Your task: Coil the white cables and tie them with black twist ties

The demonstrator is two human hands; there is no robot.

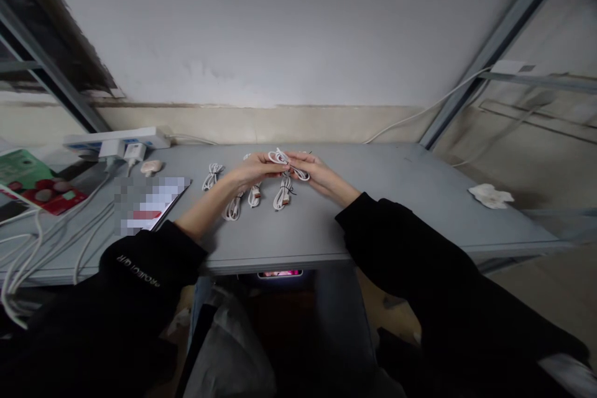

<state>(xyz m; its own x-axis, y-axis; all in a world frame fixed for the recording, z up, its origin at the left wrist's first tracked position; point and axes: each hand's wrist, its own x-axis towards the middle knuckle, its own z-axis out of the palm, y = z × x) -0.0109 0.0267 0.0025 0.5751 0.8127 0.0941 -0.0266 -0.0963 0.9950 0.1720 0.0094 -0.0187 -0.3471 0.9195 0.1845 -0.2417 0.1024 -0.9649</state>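
Both hands meet over the grey table [396,199], holding one coiled white cable [285,165] between them. My left hand [259,168] pinches the coil's left loop. My right hand [313,174] grips its right end, where a thin dark tie shows. Just below the hands lie several bundled white cables: one [282,194] under the held coil, one [254,194] beside it, one [232,207] partly behind my left forearm, and one [212,175] farther left. Both arms wear black sleeves.
A white power strip [116,138] with plugged-in chargers sits at the back left, its white cords [28,255] trailing over the table's left edge. A blurred booklet [147,202], a red-and-green package [35,183] and a crumpled tissue [490,195] also lie on the table.
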